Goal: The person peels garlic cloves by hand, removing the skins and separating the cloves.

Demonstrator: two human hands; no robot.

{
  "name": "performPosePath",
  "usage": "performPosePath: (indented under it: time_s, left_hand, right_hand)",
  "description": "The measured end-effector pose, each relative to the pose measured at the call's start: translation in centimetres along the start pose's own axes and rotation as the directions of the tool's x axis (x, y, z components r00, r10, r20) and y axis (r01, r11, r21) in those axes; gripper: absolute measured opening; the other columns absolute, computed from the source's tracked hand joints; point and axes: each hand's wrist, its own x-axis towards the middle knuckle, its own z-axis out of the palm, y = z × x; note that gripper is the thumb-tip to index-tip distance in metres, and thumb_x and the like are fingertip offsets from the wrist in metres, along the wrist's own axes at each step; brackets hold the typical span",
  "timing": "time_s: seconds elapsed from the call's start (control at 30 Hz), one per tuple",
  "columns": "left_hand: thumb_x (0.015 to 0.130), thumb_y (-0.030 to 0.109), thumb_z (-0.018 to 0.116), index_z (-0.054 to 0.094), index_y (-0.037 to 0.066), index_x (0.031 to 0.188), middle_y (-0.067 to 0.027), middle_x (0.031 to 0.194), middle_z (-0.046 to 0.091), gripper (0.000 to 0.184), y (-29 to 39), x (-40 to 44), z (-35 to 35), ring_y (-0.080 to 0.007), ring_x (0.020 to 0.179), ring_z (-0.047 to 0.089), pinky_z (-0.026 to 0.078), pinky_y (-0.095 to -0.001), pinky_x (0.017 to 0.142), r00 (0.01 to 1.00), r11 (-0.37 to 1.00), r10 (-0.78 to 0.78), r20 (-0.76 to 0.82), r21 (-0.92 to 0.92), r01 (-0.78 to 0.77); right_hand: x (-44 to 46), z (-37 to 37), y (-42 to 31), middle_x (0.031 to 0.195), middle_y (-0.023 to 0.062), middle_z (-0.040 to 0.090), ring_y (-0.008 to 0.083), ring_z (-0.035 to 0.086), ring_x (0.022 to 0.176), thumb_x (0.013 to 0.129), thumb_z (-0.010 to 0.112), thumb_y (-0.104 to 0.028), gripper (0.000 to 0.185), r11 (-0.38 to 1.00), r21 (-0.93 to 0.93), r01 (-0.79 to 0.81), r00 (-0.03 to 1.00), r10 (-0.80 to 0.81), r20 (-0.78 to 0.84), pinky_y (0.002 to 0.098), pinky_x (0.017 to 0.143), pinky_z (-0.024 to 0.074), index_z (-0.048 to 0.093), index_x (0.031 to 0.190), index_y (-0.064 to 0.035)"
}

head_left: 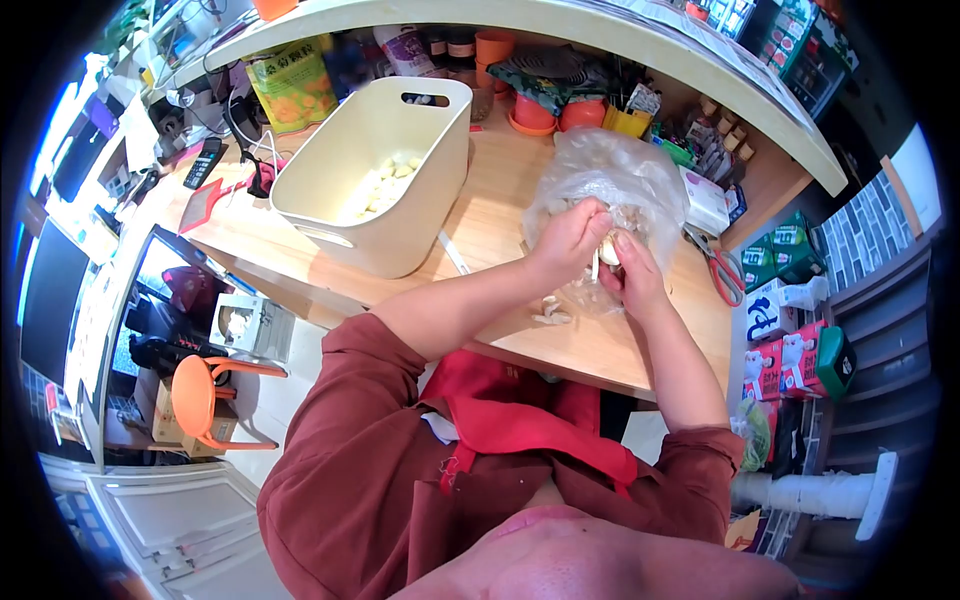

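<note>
The right hand (638,274) holds a pale, garlic-like piece (608,250) in its fingers over the plastic bag (610,165) on the counter (500,195), likely to catch scraps; the left hand (572,242) pinches close beside it, grip partly hidden.

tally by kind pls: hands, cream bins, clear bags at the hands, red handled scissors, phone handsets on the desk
Hands, left hand and right hand: 2
Cream bin: 1
Clear bag: 1
Red-handled scissors: 1
Phone handset: 1
Total: 6
</note>
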Motion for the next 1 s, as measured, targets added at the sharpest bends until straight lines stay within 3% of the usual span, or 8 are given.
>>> performPosePath:
  time_s: [0.13, 0.23, 0.43, 0.53, 0.63, 0.8, 0.9, 1.0]
  left_hand:
    - [0.091, 0.023, 0.046, 0.05, 0.001, 0.089, -0.0116, 0.074, 0.055, 0.022, -1.4, 0.7, -0.4, -0.0208, 0.069, 0.053, 0.043, -0.0318, 0.064, 0.995, 0.992, -0.095, -0.007, 0.088, 0.095]
    - [0.089, 0.022, 0.049, 0.051, 0.002, 0.089, -0.0105, 0.072, 0.055, 0.021, -1.6, 0.8, -0.6, -0.0205, 0.067, 0.053, 0.043, -0.0324, 0.062, 1.0, 0.994, -0.03, -0.007, 0.106, 0.031]
    - [0.084, 0.018, 0.054, 0.052, 0.001, 0.088, -0.0158, 0.074, 0.058, 0.017, -1.4, 1.1, -0.6, -0.0308, 0.068, 0.057, 0.044, -0.0367, 0.062, 0.985, 0.966, -0.158, 0.076, 0.217, 0.139]
    - [0.08, 0.013, 0.056, 0.054, 0.0, 0.09, -0.0201, 0.081, 0.059, 0.017, -2.1, 1.1, -0.8, -0.0366, 0.075, 0.056, 0.045, -0.04, 0.066, 0.989, 0.885, 0.059, 0.135, 0.452, -0.114]
    - [0.077, 0.009, 0.055, 0.055, -0.001, 0.093, -0.0224, 0.086, 0.058, 0.019, -1.2, 1.1, -1.3, -0.038, 0.081, 0.056, 0.045, -0.0418, 0.071, 0.979, 0.861, -0.064, 0.195, 0.507, -0.044]
    - [0.077, 0.003, 0.047, 0.057, 0.0, 0.103, -0.0215, 0.092, 0.058, 0.028, -0.9, 1.1, -1.2, -0.0322, 0.088, 0.057, 0.044, -0.0358, 0.077, 0.996, 0.916, -0.022, 0.082, 0.401, -0.013]
    - [0.076, 0.002, 0.047, 0.058, 0.004, 0.103, -0.0191, 0.091, 0.059, 0.029, -1.5, 1.2, -1.3, -0.0322, 0.082, 0.058, 0.046, -0.0352, 0.072, 0.997, 0.962, 0.051, 0.061, 0.266, -0.065]
    - [0.076, 0.002, 0.049, 0.058, 0.005, 0.104, -0.0136, 0.085, 0.059, 0.03, -1.2, 1.5, -1.3, -0.0244, 0.071, 0.057, 0.045, -0.031, 0.066, 0.988, 0.962, 0.146, 0.052, 0.227, -0.154]
  right_hand:
    - [0.7, -0.7, 0.2, 0.068, 0.0, 0.048, 0.0059, 0.04, 0.054, 0.091, 0.042, -0.036, 0.03, 0.987, -0.146, -0.065, 0.998, 0.061, -0.032, 0.0193, 0.047, 0.0302, 0.05, 0.088, -0.007]
    - [0.6, -1.0, 0.3, 0.067, -0.0007, 0.048, 0.0055, 0.04, 0.054, 0.091, 0.044, -0.034, 0.028, 0.995, -0.088, -0.047, 0.999, 0.046, -0.021, 0.0184, 0.046, 0.0297, 0.05, 0.089, -0.0075]
    - [1.1, -2.0, -0.2, 0.066, -0.0013, 0.047, 0.0055, 0.038, 0.051, 0.091, 0.043, -0.034, 0.027, 0.991, 0.079, 0.107, 0.988, -0.096, -0.124, 0.0175, 0.045, 0.0274, 0.05, 0.089, -0.008]
    - [1.3, -1.9, 0.2, 0.066, -0.0015, 0.047, 0.0051, 0.038, 0.051, 0.091, 0.046, -0.03, 0.022, 0.994, 0.08, 0.081, 0.988, -0.07, -0.134, 0.0174, 0.045, 0.0274, 0.05, 0.088, -0.0086]
    - [1.0, -1.9, 0.6, 0.066, -0.0022, 0.047, 0.0044, 0.038, 0.052, 0.091, 0.047, -0.027, 0.019, 0.999, -0.019, 0.038, 0.988, -0.04, -0.148, 0.0173, 0.046, 0.028, 0.051, 0.085, -0.0088]
    - [1.1, -2.4, 0.6, 0.068, -0.0033, 0.048, 0.0037, 0.038, 0.053, 0.092, 0.046, -0.026, 0.02, 0.988, -0.148, 0.036, 0.994, -0.051, -0.099, 0.0175, 0.047, 0.0296, 0.05, 0.083, -0.0084]
    - [1.1, -2.1, 0.5, 0.071, -0.0029, 0.048, 0.004, 0.037, 0.054, 0.093, 0.044, -0.026, 0.019, 0.984, -0.165, 0.074, 0.994, -0.085, -0.063, 0.0174, 0.048, 0.0293, 0.049, 0.088, -0.0084]
    - [1.2, -2.0, 0.4, 0.07, -0.0025, 0.048, 0.0041, 0.038, 0.054, 0.093, 0.043, -0.025, 0.02, 0.984, -0.16, 0.073, 0.994, -0.084, -0.068, 0.0175, 0.047, 0.0305, 0.049, 0.086, -0.0076]
